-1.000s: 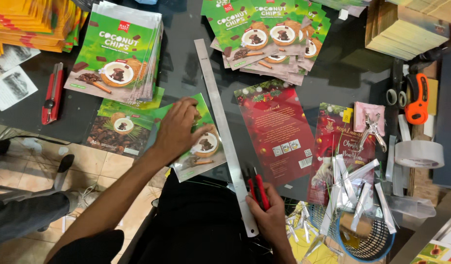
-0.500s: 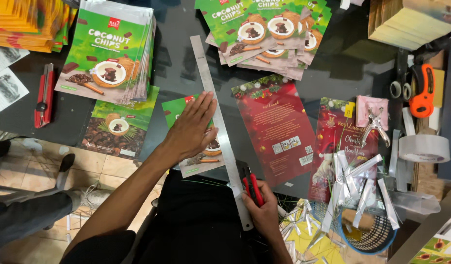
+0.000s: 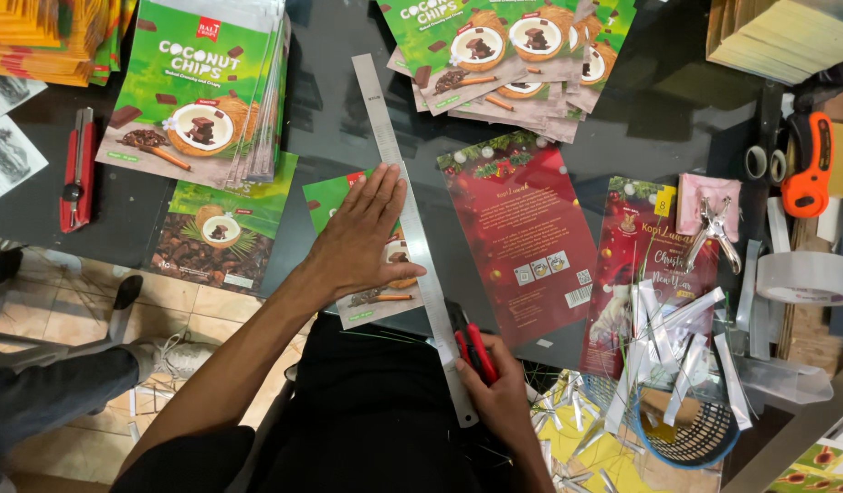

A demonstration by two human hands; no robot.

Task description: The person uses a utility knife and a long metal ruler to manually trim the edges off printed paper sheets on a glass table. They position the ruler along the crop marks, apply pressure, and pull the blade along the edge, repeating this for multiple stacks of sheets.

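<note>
Left hand point(image 3: 362, 242) spread flat, pinning green packet point(image 3: 367, 246) beside steel ruler point(image 3: 412, 228) — running near-to-far — right hand point(image 3: 499, 393) closed around red cutter point(image 3: 474, 351) at near end.

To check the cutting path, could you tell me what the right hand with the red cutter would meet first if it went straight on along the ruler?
The right hand points up along the metal ruler; the red pouch beside it likely comes first, though depth is unclear.

A green pouch point(image 3: 371, 265) lies flat at the near edge of the dark table, partly covered. A long steel ruler point(image 3: 412, 233) lies across its right side, slanting. A red cutter point(image 3: 474, 347) touches the ruler's near end.
</note>
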